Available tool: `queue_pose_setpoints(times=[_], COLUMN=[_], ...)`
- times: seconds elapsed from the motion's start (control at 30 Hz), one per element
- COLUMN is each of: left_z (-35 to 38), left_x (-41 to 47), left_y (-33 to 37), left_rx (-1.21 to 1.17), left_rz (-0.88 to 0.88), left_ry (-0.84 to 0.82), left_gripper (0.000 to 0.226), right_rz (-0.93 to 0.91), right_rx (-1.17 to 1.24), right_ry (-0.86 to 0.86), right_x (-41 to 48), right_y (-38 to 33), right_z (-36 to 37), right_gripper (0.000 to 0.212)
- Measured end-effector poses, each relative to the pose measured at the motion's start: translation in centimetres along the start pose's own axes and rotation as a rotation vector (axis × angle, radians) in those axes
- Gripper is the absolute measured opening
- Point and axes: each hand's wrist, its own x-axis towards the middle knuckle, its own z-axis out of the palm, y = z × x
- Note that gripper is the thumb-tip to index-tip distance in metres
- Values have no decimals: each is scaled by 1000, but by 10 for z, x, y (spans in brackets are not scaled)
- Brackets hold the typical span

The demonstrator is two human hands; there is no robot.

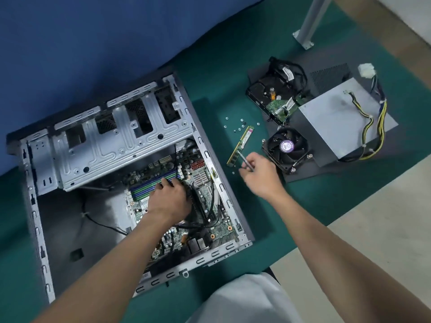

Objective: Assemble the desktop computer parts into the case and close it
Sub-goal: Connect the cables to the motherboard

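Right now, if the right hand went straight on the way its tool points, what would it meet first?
Probably the loose memory stick: the thin tool in the right hand points at it; depth is unclear.

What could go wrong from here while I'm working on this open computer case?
The thin metal tool in your right hand points at the green memory stick lying on the dark green mat; a slip could scratch its contacts. The small silver screws lie loose around it, so a sweep of the hand might scatter them. Your left hand rests on the green motherboard among black cables and could snag one.
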Motion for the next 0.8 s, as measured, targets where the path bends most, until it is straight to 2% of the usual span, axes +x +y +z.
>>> queue_pose_setpoints(times=[0.13,0.33,0.5,0.6,0.67,0.73,0.8], left_z=[4,7,6,-2,-10,-19,-30], left_x=[2,5,4,-4,-15,-30,-49], left_y=[-2,-6,-8,-12,-16,-20,-23], left_rx=[14,0,-32,-258,-470,-666,-986], left_rz=[1,5,-3,2,15,67,158], left_ry=[4,15,7,76,199,352,453], left_gripper=[68,76,71,47,42,39,22], right_rz=[-78,61,-31,-62,-83,-131,-157], right_rx=[-245,-114,-224,86,322,514,721], right_ry=[35,42,110,267,338,311,146], right_x=[2,5,5,-2,-13,-28,-45], right_y=[6,8,10,-12,-39,-72,-105], right_z=[26,41,38,18,-4,-26,-39], right_gripper=[10,24,15,14,18,19,18])
